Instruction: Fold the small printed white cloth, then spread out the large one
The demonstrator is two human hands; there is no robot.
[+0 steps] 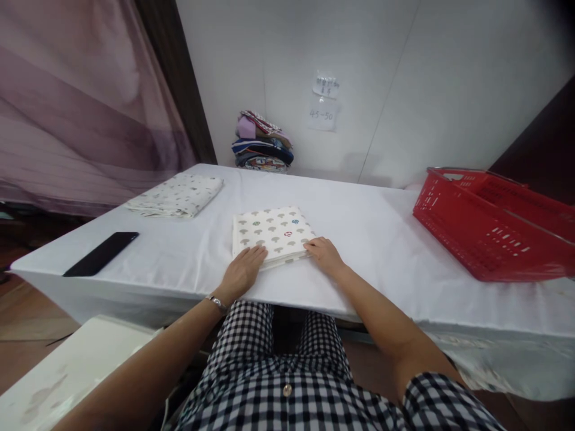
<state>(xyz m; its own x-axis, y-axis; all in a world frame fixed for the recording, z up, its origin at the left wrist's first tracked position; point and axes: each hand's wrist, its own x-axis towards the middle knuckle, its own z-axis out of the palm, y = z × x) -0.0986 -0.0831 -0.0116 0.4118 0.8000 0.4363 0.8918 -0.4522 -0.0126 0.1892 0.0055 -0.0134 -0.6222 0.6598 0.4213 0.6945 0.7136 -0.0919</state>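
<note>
- Partly covered by a person's left hand (245, 269) and right hand (324, 254), a folded mushroom-print cloth (272, 229) lies near the front edge of a white-draped table (368, 239); the left fingers rest flat and unclenched on top, while whether the right fingers pinch the edge cannot be told, their undersides out of sight.
- Right of the cloth, a red basket (476, 230) runs out of frame.
- Beyond the cloth, a fabric stack (263, 149) loses its base behind the table; on the pale wall (359, 48), an upper note (326, 87) is illegible.
- Left of the cloth, a flat black object (102, 254) shows no detail.
</note>
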